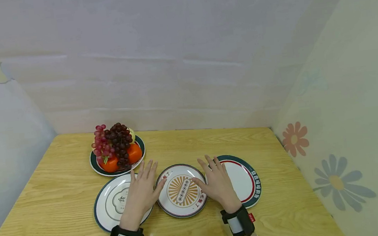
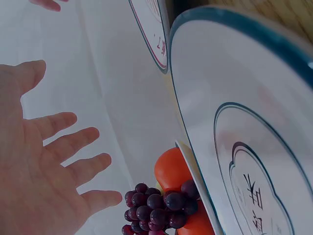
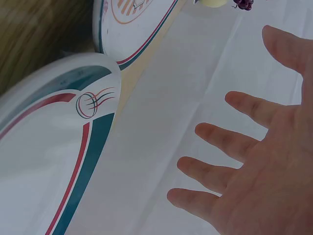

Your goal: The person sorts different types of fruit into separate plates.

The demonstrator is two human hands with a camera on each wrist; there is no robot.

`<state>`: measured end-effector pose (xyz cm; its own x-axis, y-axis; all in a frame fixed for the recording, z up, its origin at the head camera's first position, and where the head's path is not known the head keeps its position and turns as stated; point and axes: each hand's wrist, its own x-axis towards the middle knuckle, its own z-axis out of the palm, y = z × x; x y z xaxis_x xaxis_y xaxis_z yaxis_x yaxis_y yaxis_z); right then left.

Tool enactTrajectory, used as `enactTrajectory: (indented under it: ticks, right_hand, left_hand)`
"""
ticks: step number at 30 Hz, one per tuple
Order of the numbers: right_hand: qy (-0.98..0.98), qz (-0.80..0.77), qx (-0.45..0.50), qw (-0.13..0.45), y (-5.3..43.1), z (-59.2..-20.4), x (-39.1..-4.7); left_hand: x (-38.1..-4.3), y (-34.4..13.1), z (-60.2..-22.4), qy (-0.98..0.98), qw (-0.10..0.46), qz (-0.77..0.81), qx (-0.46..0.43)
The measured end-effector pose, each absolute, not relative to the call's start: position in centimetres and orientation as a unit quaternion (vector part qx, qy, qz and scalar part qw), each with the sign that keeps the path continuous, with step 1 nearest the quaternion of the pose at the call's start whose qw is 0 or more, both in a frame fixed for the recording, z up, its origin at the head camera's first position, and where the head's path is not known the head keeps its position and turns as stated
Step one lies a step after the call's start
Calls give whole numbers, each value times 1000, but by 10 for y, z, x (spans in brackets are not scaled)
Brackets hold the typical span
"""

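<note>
My left hand point(image 1: 143, 192) is held over the right part of a white plate with a dark blue rim point(image 1: 106, 207), fingers straight and spread. Nothing is in it, and the left wrist view shows its bare palm point(image 2: 39, 161) apart from the plate. Spread in the same way, my right hand point(image 1: 218, 184) is over the left side of a white plate with a green rim and red ring point(image 1: 240, 180). It is also without anything in its grasp. Between the two hands lies a smaller plate with an orange sunburst pattern point(image 1: 183, 191).
Behind the left plate stands a green-rimmed plate point(image 1: 94, 167) heaped with red grapes point(image 1: 101, 144), dark grapes point(image 1: 119, 140) and orange-red round fruits point(image 1: 134, 153). A pale yellow fruit is partly hidden there. White sheeting point(image 1: 155, 60) encloses the wooden table point(image 1: 56, 209) at the back and sides.
</note>
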<state>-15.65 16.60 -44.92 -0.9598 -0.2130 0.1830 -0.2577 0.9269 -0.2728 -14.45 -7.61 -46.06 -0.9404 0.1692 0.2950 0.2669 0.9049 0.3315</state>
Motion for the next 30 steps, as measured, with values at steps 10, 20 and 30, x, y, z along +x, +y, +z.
enactTrajectory:
  ticks: [10,20,30]
  right_hand:
    - [-978,148,123,76,163,-449,-154]
    - [-977,142,131,91,163,-446,-150]
    - [-976,143,134,94,162,-447,-146]
  left_hand:
    - [-142,-81,-460,-965,121,-203,-111]
    - [-143,-88,-457,-966,112,-215,-95]
    - [-143,-100,-451,-968,108,-212,-76]
